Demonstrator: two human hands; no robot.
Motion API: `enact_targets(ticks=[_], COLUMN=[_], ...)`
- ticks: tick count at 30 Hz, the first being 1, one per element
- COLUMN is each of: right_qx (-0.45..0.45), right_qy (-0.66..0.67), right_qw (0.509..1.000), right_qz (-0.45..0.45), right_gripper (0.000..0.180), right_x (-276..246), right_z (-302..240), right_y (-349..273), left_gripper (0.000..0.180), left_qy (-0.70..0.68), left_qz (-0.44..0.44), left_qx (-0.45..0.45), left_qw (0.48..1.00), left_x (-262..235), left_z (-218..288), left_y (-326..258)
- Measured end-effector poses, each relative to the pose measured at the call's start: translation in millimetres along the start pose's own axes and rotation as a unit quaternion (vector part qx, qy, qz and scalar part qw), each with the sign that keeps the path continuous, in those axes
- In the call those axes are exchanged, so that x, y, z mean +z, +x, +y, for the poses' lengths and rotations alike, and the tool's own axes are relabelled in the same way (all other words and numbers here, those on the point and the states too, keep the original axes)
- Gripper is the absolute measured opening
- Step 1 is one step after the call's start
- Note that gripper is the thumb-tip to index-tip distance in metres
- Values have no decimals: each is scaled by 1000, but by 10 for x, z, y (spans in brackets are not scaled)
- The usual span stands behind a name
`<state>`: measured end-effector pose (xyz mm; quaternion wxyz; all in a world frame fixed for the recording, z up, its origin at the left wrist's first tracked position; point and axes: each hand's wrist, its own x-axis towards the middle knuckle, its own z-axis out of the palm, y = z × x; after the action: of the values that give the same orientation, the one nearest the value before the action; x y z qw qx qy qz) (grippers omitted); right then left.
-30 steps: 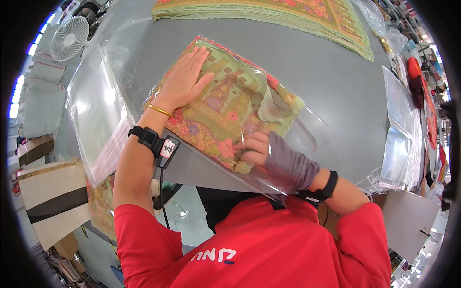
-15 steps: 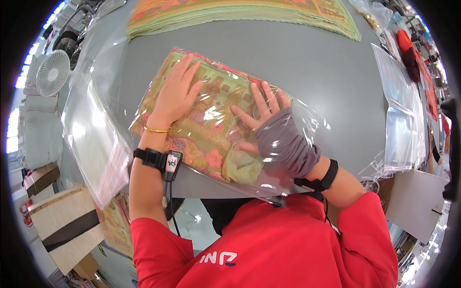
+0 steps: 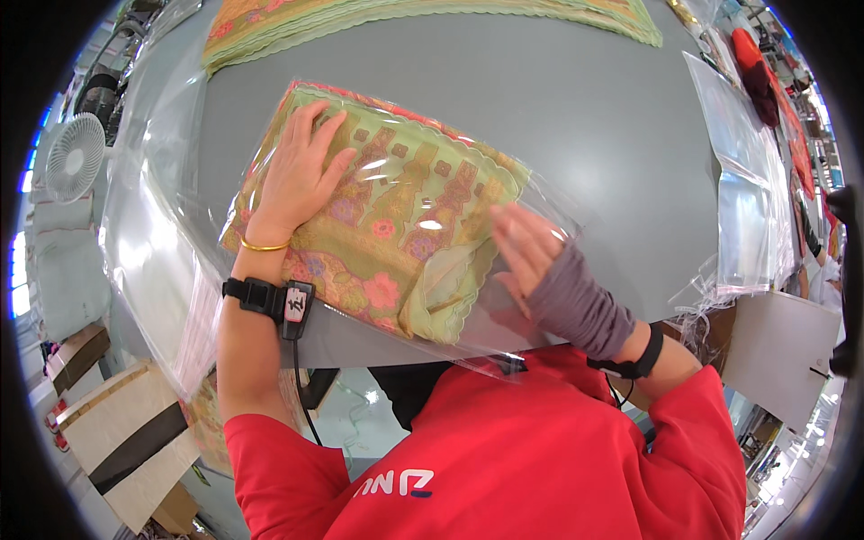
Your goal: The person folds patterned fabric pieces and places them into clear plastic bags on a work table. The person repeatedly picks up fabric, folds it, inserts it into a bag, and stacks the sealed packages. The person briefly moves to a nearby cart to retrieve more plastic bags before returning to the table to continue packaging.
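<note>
A folded patterned cloth (image 3: pixel 396 207), green and gold with pink flowers and a scalloped edge, lies on the grey table inside a clear plastic bag (image 3: pixel 551 202). One lower corner of the cloth is turned over. My left hand (image 3: pixel 301 171) rests flat on the bag's upper left part, fingers spread. At the right side, by the bag's loose end, is my right hand (image 3: pixel 533 256), outside the plastic and slightly blurred. Its fingers are stretched out with nothing in them; a grey sleeve covers its palm and wrist.
A stack of similar cloths (image 3: pixel 432 20) lies at the far edge. Clear plastic bags (image 3: pixel 162 261) are piled along the left, and more clear bags (image 3: pixel 747 207) lie at the right. A white fan (image 3: pixel 76 157) stands at the far left.
My right hand has slid from on top of the cloth toward the right end of the bag. The cloth's right edge now shows. My left hand stays on the bag.
</note>
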<state>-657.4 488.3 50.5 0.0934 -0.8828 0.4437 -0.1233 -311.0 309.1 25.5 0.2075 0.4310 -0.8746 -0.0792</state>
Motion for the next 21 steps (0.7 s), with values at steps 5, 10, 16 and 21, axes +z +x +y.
enact_targets(ticks=[5,10,16,21], right_qx=[15,-129,-226,-325], right_qy=[83,138,149,144], right_qw=[996,982,954,914], right_qz=[5,20,-133,-195], right_gripper=[109,102,74,68], right_x=[8,-59,10,-17], right_z=[130,189,61,25], right_y=[168,214,252,119], left_gripper=[47,50,60,66], left_qy=[34,34,-13,22], left_qz=[-43,12,-96,-60], left_qx=[17,46,3,44], left_qw=[998,998,995,997], left_x=[-16,64,117,34], left_z=[361,673,782,882], left_y=[-140,-411,-550,-521])
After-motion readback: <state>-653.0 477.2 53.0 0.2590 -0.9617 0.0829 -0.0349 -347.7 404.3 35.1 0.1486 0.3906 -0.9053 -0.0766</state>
